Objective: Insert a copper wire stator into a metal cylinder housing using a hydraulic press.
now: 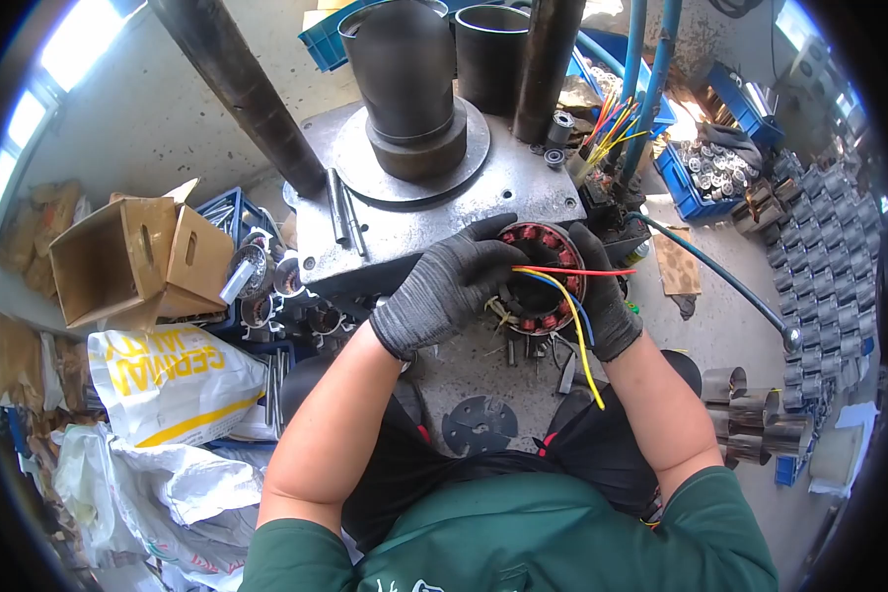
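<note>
Between my two gloved hands is a round motor stator (551,237) with red windings around its inner ring. My left hand (454,281), in a grey and black glove, grips its left side, with the fingertips near the base of the wires. My right hand (602,296) is wrapped round the right side; some of its fingers are hidden behind the stator. A red wire (587,271), a yellow wire (584,347) and a blue wire (586,321) stick out of it. Just beyond stands the press's metal table (434,222), carrying a dark cylinder (402,79) on a round plate.
Two metal rods (342,212) lie at the table's left edge. Steel columns (242,89) rise beside it. A cardboard box (109,261) and a white sack (173,385) are at left. Stacked metal housings (829,276) and a blue bin of parts (710,178) stand at right.
</note>
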The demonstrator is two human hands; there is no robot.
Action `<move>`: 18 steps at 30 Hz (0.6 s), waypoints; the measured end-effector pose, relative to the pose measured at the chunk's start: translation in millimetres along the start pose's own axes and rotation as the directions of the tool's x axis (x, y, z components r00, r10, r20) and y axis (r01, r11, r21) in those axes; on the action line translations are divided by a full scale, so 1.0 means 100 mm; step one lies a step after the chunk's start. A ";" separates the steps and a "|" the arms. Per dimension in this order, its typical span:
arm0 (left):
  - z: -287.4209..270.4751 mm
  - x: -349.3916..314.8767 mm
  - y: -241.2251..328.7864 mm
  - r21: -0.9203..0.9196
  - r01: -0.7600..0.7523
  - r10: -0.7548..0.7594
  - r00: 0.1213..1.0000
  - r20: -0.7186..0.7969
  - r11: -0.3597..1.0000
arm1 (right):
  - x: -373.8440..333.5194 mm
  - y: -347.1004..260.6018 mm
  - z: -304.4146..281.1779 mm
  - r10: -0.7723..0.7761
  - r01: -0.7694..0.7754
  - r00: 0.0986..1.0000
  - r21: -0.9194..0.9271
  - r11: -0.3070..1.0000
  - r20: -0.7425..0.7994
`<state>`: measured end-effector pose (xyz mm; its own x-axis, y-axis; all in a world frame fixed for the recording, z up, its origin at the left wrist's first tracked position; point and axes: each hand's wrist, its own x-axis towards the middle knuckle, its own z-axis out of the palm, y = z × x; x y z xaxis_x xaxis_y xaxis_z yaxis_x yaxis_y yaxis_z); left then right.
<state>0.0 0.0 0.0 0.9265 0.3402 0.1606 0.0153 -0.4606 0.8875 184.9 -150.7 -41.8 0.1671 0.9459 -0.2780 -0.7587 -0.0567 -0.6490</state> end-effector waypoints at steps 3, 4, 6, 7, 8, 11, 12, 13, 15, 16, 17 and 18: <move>0.14 0.06 -0.08 0.019 -0.023 0.024 0.998 -0.060 1.000 | -0.06 -0.06 0.06 0.020 -0.020 1.000 0.005 1.000 -0.019; 0.14 0.07 -0.10 -0.011 -0.018 0.017 0.996 -0.092 1.000 | -0.05 -0.08 0.08 0.067 -0.068 0.998 0.093 0.993 0.008; 0.21 0.03 -0.10 -0.134 0.003 -0.024 0.988 -0.154 0.991 | -0.09 -0.09 0.08 0.111 -0.112 0.994 0.183 0.977 0.014; 0.23 0.03 -0.10 -0.221 0.058 -0.098 0.980 -0.173 0.974 | -0.08 -0.09 0.07 0.091 -0.096 0.995 0.190 0.977 0.037; 0.25 0.05 -0.09 -0.312 0.080 -0.147 0.969 -0.198 0.947 | -0.06 -0.09 0.06 0.043 -0.041 0.999 0.089 0.995 -0.023; 0.31 0.06 -0.09 -0.500 0.144 -0.282 0.935 -0.213 0.854 | 0.02 -0.10 -0.05 -0.152 0.157 0.988 -0.290 0.944 0.041; 0.32 0.07 -0.09 -0.513 0.156 -0.308 0.924 -0.227 0.844 | 0.05 -0.09 -0.08 -0.208 0.193 0.978 -0.383 0.903 0.004; 0.33 0.06 -0.10 -0.528 0.182 -0.348 0.908 -0.233 0.830 | 0.09 -0.06 -0.11 -0.304 0.272 0.952 -0.517 0.811 0.024; 0.36 0.06 -0.11 -0.574 0.219 -0.405 0.888 -0.219 0.789 | 0.19 -0.01 -0.15 -0.465 0.398 0.868 -0.803 0.444 0.173; 0.38 0.06 -0.12 -0.565 0.212 -0.397 0.889 -0.226 0.797 | 0.20 0.00 -0.17 -0.502 0.408 0.837 -0.861 0.304 0.219; 0.40 0.06 -0.12 -0.557 0.204 -0.387 0.892 -0.233 0.805 | 0.20 0.04 -0.17 -0.552 0.412 0.805 -0.873 0.260 0.216; 0.41 0.07 -0.11 -0.545 0.218 -0.392 0.892 -0.226 0.810 | 0.20 0.07 -0.16 -0.580 0.396 0.805 -0.843 0.364 0.128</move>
<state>21.3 -26.0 -26.8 0.7350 0.6696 -0.1068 0.0094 0.1474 0.9890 192.9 -137.4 -63.8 0.4936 0.8351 0.2431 0.3203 0.0853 -0.9435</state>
